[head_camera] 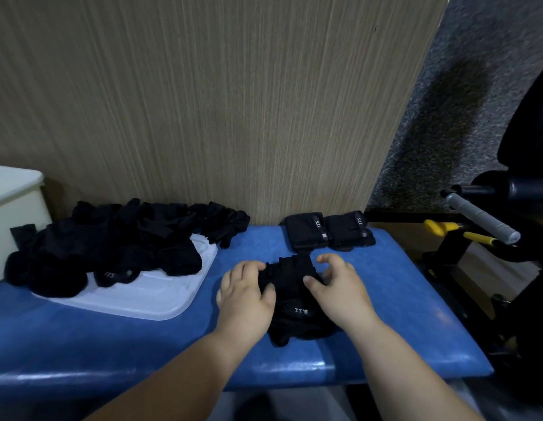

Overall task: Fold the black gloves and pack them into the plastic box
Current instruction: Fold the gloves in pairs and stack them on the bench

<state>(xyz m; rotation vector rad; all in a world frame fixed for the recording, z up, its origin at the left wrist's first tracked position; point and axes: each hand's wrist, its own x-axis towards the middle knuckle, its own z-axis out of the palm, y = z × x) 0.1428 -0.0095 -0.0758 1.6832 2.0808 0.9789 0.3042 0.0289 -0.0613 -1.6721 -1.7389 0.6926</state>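
Ok, L to R. Far-left edge of the blue bench [400, 299]: a pale box [12, 202], only part in view. Next to it a white plastic tray [136, 299] lies flat on the bench's left half. The glove pile [118, 235] is heaped loose over the tray's back and left parts and spills onto the bench along the back edge.

Centre, nearer the front edge: one black glove [297, 299] lies flat on the bench, cuff toward the person, white logo showing. The left hand [245, 293] is on its left side, fingers curled over the far-left corner, thumb on top, gripping the fabric. The right hand [337, 284] is on the right side, thumb pressed down on the glove, fingers arched over its right edge, forefinger tip raised.

Back edge, just beyond the hands: two folded gloves [306, 230] lie side by side, touching, against the wood-grain panel [233, 101].

Off the bench's right edge: black frame w/ a grey handle [479, 215] and yellow parts [476, 237].
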